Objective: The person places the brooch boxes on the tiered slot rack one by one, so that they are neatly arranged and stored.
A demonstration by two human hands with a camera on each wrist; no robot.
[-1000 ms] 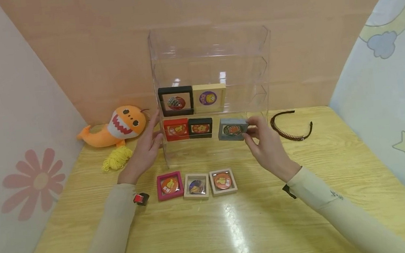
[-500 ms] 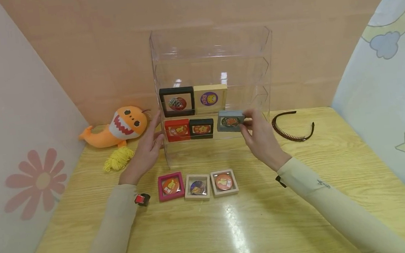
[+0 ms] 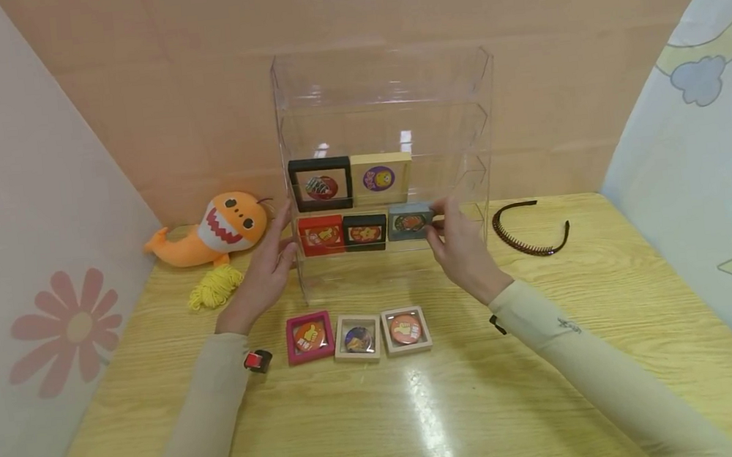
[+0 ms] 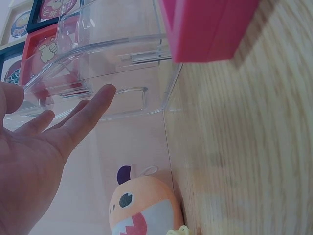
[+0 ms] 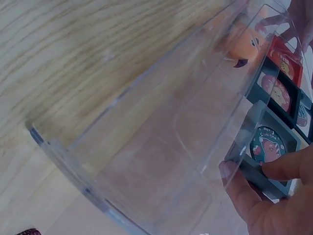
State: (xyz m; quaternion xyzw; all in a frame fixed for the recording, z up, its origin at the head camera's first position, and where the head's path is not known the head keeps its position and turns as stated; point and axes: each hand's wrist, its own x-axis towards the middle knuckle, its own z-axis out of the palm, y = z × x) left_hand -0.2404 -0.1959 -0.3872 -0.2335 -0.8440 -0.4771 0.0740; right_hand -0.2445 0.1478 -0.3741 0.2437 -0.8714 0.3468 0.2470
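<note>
A clear acrylic display rack [image 3: 383,127] stands on the table. Pinched by its right side, a small grey frame [image 3: 409,222] with a round badge is in my right hand [image 3: 464,252], standing on a lower tier. Left of it on that tier are a small black frame [image 3: 365,233] and a red frame [image 3: 321,235]. One tier up stand a larger black frame [image 3: 321,184] and a cream frame [image 3: 381,179]. My left hand [image 3: 259,275] rests against the rack's left side with fingers extended, and the left wrist view shows its palm [image 4: 29,166] holding nothing.
In front of the rack lie a magenta frame [image 3: 309,337] and two beige frames, one in the middle [image 3: 357,338] and one at the right [image 3: 406,330]. An orange shark plush [image 3: 220,228] and yellow yarn [image 3: 215,287] sit at left, a dark headband [image 3: 526,242] at right.
The grey frame has gone up and back onto the rack's tier, then slid left close to the small black frame, my right hand moving with it. The left hand stays at the rack's side.
</note>
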